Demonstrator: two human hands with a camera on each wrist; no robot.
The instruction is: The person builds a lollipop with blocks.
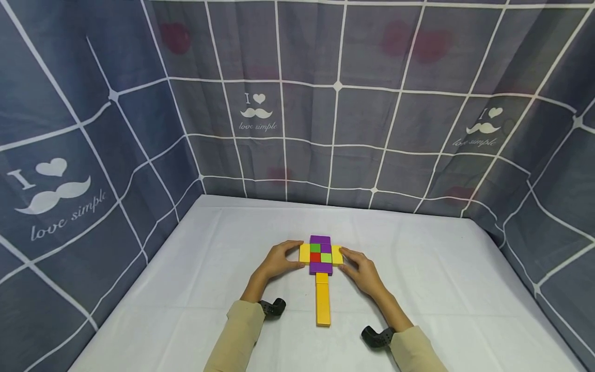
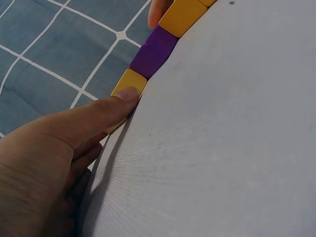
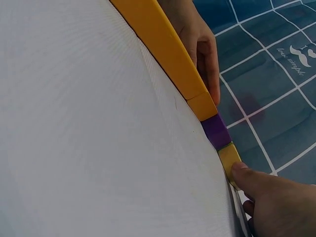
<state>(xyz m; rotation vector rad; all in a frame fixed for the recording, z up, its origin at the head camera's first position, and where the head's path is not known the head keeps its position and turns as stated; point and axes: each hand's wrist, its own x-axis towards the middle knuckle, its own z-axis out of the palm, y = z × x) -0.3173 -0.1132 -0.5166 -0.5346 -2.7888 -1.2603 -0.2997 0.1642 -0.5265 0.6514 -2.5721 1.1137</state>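
Observation:
A flat flower-like pattern of coloured blocks lies on the white cloth. Its middle has small green, red, light green and purple squares, with a purple block behind and another purple block in front. My left hand pinches the left yellow block, thumb at its near end, as the left wrist view shows. On the opposite side my right hand holds the right yellow block, its thumb against the near end. Yellow blocks form a stem toward me.
White cloth covers the table around the pattern. Dark grey-blue curtains with white grid lines stand at the back and both sides. Black devices are strapped on both wrists, below beige sleeves.

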